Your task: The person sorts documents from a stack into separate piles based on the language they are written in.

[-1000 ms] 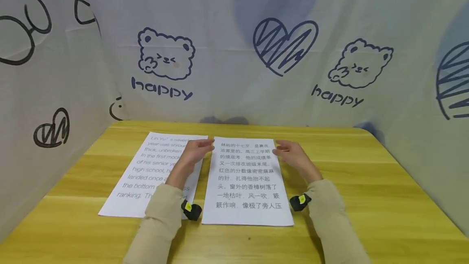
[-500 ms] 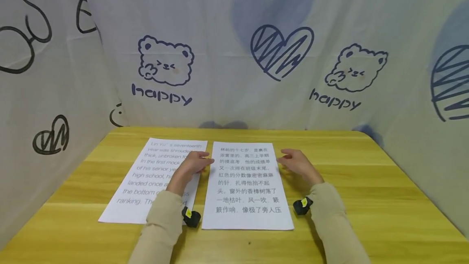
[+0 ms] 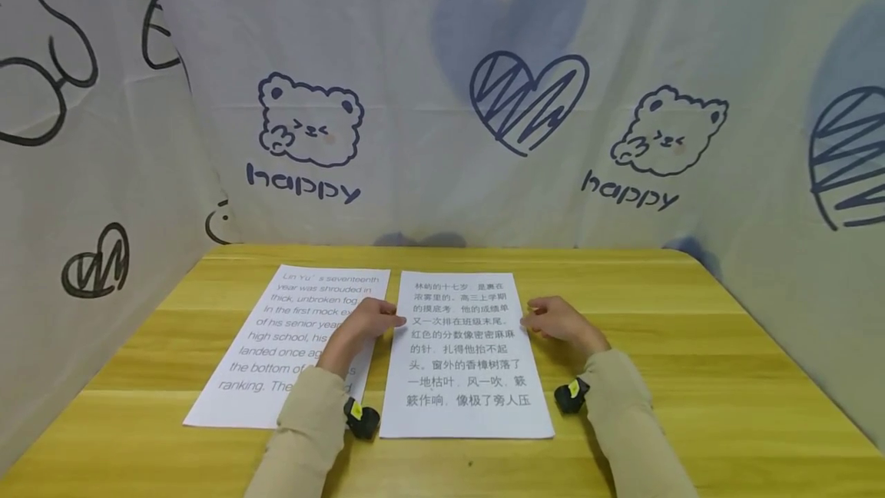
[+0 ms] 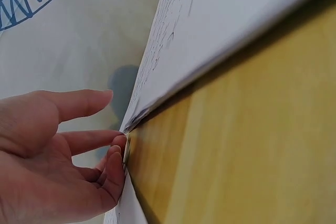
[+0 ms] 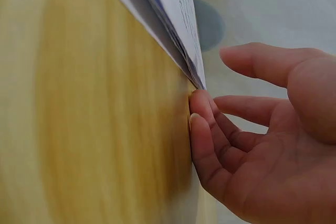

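Note:
A stack of white paper sheets printed with Chinese text [image 3: 465, 421] lies on the wooden table. My left hand [image 3: 366, 321] is at its left edge and partly covers the English-text paper [image 3: 242, 360] beside it. Along the opposite edge is my right hand [image 3: 563, 321]. In the left wrist view, the left fingertips [image 4: 119, 142] are right at the stack's edge, thumb raised apart. The right wrist view has the right fingers [image 5: 202, 129] bent low by the table at the stack's edge, its layered sheets [image 5: 181, 19] visible. Neither hand pinches the paper.
The yellow wood-grain table [image 3: 691, 375] extends to both sides of the papers. A pale cloth [image 3: 429, 160] with bear and heart drawings hangs behind it and along the sides. Each wrist carries a small black camera [image 3: 362, 419].
Both hands have slid down the stack's sides toward me, off its upper part. The right fingers have moved slightly outward from the edge. The papers stay where they were; the head view has tilted a little.

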Demonstrator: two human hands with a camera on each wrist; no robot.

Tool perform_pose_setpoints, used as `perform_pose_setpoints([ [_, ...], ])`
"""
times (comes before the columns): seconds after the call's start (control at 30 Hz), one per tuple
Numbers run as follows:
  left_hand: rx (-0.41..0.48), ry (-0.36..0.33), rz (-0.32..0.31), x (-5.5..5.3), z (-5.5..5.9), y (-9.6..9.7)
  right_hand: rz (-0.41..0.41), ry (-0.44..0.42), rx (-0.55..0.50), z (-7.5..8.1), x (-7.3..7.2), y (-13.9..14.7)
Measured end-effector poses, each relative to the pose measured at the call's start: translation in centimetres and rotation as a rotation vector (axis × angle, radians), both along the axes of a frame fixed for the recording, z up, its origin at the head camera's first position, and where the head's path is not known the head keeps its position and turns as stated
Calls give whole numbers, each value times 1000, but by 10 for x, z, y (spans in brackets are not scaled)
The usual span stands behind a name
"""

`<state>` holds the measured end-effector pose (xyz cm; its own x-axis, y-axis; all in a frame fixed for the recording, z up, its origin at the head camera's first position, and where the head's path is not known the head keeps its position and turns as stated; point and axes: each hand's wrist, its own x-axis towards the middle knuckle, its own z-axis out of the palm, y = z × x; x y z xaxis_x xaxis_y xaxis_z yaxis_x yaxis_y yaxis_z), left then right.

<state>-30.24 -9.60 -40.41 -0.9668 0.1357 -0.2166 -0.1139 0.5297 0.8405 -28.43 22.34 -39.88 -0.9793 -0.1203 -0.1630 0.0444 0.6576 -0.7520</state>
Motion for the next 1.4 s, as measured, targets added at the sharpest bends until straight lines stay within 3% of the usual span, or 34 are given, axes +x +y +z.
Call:
perform_pose_setpoints([
  [0.27, -14, -6, -8, 1, -2, 0, 30, 38, 76, -3, -1, -4],
  [0.43, -1, 14, -42, 1, -5, 0, 32, 26, 62, -6, -1, -5],
  [0.7, 4, 39, -43, 4, -4, 2, 26, 18, 58, -7, 2, -5],
  [1.1, -88, 78, -20, 5, 2, 6, -20, 15, -50, -5, 0, -1],
  [1.27, -9, 95, 18, 5, 4, 10, -52, 28, -98, -6, -2, -1],
  [1.4, 60, 85, 14, 5, 4, 11, -58, 40, -134, -7, -3, -2],
])
